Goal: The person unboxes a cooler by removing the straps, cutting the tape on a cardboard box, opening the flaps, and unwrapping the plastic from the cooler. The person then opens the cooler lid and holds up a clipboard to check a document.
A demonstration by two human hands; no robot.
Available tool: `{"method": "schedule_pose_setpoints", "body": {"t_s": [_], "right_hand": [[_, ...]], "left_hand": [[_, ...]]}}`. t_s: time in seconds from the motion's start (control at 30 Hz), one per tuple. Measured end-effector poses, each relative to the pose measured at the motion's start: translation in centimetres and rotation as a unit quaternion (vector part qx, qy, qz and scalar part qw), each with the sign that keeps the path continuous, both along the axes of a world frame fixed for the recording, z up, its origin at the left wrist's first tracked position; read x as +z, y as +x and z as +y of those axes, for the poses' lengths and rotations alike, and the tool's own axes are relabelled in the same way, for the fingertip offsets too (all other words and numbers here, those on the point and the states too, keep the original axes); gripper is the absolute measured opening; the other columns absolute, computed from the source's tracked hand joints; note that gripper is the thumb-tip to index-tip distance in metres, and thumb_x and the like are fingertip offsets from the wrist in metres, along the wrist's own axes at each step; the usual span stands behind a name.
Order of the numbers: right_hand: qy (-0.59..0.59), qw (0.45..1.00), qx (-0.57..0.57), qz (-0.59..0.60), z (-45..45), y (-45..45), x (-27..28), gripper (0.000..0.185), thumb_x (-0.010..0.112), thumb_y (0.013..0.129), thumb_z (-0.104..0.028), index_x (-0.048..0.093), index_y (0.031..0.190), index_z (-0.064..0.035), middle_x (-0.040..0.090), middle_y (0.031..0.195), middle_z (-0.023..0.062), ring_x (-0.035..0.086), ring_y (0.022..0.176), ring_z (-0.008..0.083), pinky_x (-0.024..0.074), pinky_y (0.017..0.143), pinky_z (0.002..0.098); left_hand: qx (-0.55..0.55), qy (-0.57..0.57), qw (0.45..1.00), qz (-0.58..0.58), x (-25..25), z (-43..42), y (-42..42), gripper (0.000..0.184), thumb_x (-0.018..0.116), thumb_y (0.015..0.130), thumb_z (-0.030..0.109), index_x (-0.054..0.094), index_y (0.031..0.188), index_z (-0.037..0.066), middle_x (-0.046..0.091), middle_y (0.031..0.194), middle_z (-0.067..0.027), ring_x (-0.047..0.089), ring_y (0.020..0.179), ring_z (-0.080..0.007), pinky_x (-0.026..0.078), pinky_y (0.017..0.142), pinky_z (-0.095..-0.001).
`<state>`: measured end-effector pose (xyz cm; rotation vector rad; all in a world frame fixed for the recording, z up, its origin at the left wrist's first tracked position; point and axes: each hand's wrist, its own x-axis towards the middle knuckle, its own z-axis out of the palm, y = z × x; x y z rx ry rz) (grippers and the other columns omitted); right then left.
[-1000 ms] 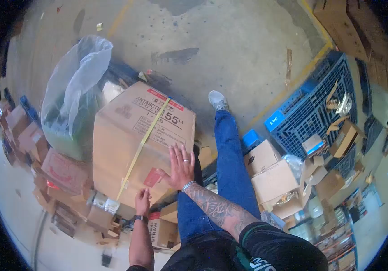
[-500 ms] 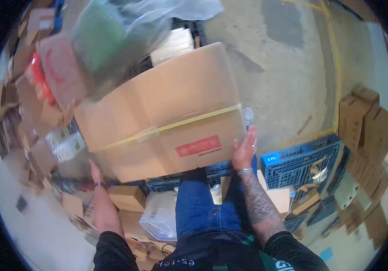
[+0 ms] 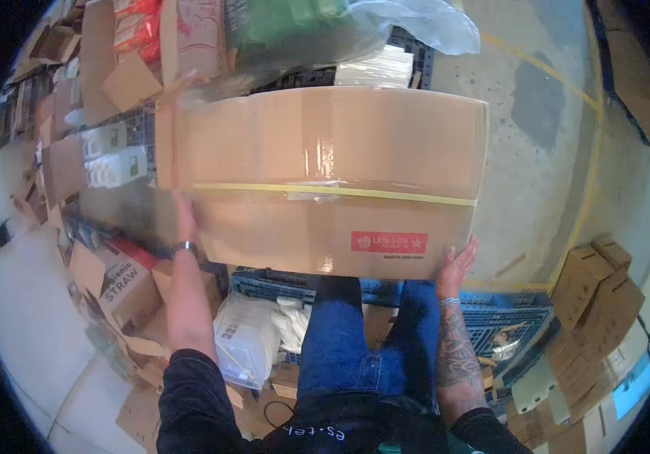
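A large brown cardboard box is held up in front of my legs, with a yellow strap across it, clear tape and a red printed label. My left hand presses against its lower left end, fingers partly hidden behind the edge. On the lower right end rests my right hand, palm against the side and fingers stretched along it. Between the two hands the box lies almost level in view. Its underside is hidden.
Blue plastic pallets lie by my legs. A plastic-wrapped clear tub and an opened straw carton are at lower left. White jugs stand at left, a green plastic-wrapped bundle beyond the box, stacked cartons at right.
The box has turned from a slant to nearly level and shifted right in view, both hands moving with it. My view has swung too, bringing the straw carton into clearer sight.
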<state>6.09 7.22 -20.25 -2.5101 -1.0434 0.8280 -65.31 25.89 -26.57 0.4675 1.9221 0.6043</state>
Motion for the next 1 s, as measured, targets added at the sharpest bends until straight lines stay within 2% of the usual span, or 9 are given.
{"method": "schedule_pose_setpoints", "body": {"t_s": [0.03,0.1,0.23,0.4,0.5,0.6,0.67,0.8,1.0], "right_hand": [[0.003,1.0,0.002,0.002,-0.2,0.2,-0.1,0.081,0.046,0.104,-0.05,0.016,0.162,-0.0023,0.016,0.167,0.0265,0.016,0.154,0.0436,0.0141,0.124,0.0527],[0.014,1.0,0.003,0.003,-0.2,0.4,-0.6,0.081,0.047,0.104,-0.049,0.016,0.162,-0.0022,0.017,0.166,0.0269,0.016,0.154,0.0436,0.014,0.124,0.0526],[0.041,0.999,0.023,-0.002,-1.3,2.9,-1.8,0.072,0.048,0.106,-0.037,0.018,0.162,-0.0018,0.017,0.166,0.027,0.017,0.153,0.0447,0.0158,0.124,0.0539],[-0.021,0.998,-0.03,0.049,-2.9,11.3,-4.6,0.065,0.04,0.11,-0.034,0.018,0.163,-0.0044,0.012,0.169,0.0217,0.013,0.156,0.0401,0.0132,0.126,0.0492],[-0.176,0.962,0.168,-0.122,-7.5,19.9,-11.3,0.066,0.039,0.11,-0.036,0.015,0.164,-0.0059,0.01,0.171,0.0201,0.011,0.157,0.0373,0.0126,0.127,0.0456],[0.022,0.996,-0.082,-0.002,-3.4,18.8,-3.9,0.064,0.032,0.112,-0.037,0.012,0.165,-0.0062,0.008,0.172,0.0183,0.009,0.158,0.0349,0.0115,0.127,0.0454],[0.08,0.995,0.0,0.058,-1.1,13.1,5.7,0.066,0.032,0.11,-0.04,0.015,0.164,-0.0049,0.012,0.171,0.0193,0.011,0.158,0.0349,0.0112,0.127,0.0437],[0.038,0.95,0.283,0.127,1.9,0.3,21.8,0.07,0.033,0.108,-0.045,0.02,0.163,-0.0022,0.021,0.169,0.0212,0.014,0.158,0.0349,0.0106,0.127,0.0403],[0.03,0.964,0.188,0.186,-1.8,0.3,14.8,0.079,0.051,0.099,-0.044,0.023,0.163,-0.0076,0.024,0.169,0.0173,0.015,0.157,0.0388,0.0081,0.124,0.0557]], "left_hand": [[0.0,0.031,0.999,-0.016,0.6,0.1,1.7,0.093,0.027,0.101,0.075,0.024,0.161,0.004,0.024,0.167,-0.0131,0.026,0.151,-0.023,0.022,0.122,-0.0356],[-0.014,0.086,0.996,0.033,2.0,0.9,5.1,0.092,0.026,0.103,0.073,0.023,0.161,0.002,0.027,0.164,-0.0137,0.027,0.15,-0.024,0.021,0.123,-0.0346],[0.017,0.088,0.993,0.082,6.4,0.0,9.1,0.094,0.024,0.103,0.073,0.043,0.151,-0.005,0.057,0.146,-0.0135,0.052,0.134,-0.0226,0.035,0.115,-0.0345],[-0.1,0.109,0.96,0.237,15.2,-4.1,16.9,0.076,0.024,0.109,0.057,0.054,0.144,-0.004,0.064,0.138,-0.0198,0.06,0.127,-0.0297,0.042,0.108,-0.0394],[-0.116,0.129,0.968,0.182,24.0,-6.6,25.9,0.065,0.033,0.109,0.048,0.062,0.136,-0.004,0.072,0.121,-0.0225,0.068,0.114,-0.0283,0.048,0.099,-0.0419],[-0.288,0.192,0.926,0.151,27.8,-7.1,31.5,0.068,0.056,0.097,0.049,0.06,0.138,-0.005,0.07,0.123,-0.0253,0.067,0.117,-0.033,0.048,0.101,-0.0448],[-0.433,0.247,0.847,0.183,28.3,-6.5,34.8,0.084,0.067,0.087,0.052,0.051,0.146,-0.005,0.062,0.136,-0.0286,0.059,0.128,-0.0393,0.044,0.108,-0.0475],[-0.424,0.287,0.858,0.026,21.7,-8.6,40.0,0.092,0.065,0.088,0.052,0.037,0.155,-0.005,0.045,0.152,-0.0308,0.043,0.143,-0.0433,0.035,0.116,-0.048],[-0.481,0.336,0.805,-0.091,16.7,-10.7,51.8,0.086,0.057,0.093,0.053,0.036,0.158,0.002,0.043,0.157,-0.0256,0.034,0.149,-0.0417,0.018,0.125,-0.049]]}}
